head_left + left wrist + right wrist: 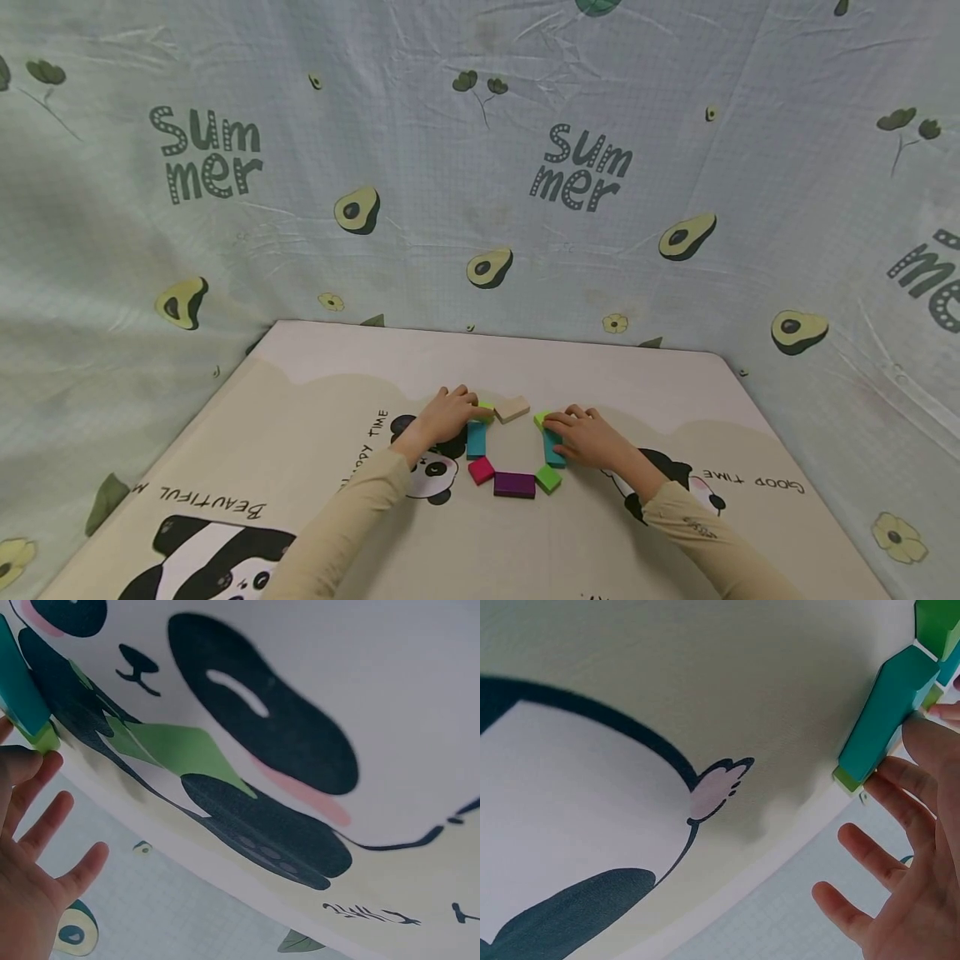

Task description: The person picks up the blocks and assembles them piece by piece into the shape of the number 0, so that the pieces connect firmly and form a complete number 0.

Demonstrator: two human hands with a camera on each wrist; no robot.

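Colored toy blocks form a ring on the table. My left hand [448, 414] is at the ring's far left corner, its thumb and index finger pinching a lime-green block [46, 739]. That block touches the end of a teal block [476, 440]. Across the ring, my right hand [592, 437] holds another lime-green block [847, 778] between index finger and thumb, the thumb lying along a second teal block [889, 712]. The other fingers of both hands are spread. Between the hands at the far side lies a beige notched block [513, 409].
The near side of the ring has a red block [481, 470], a purple block [514, 485] and a green block [547, 479]. The table [600, 542] bears printed pandas and words. A patterned curtain [420, 167] hangs behind its far edge.
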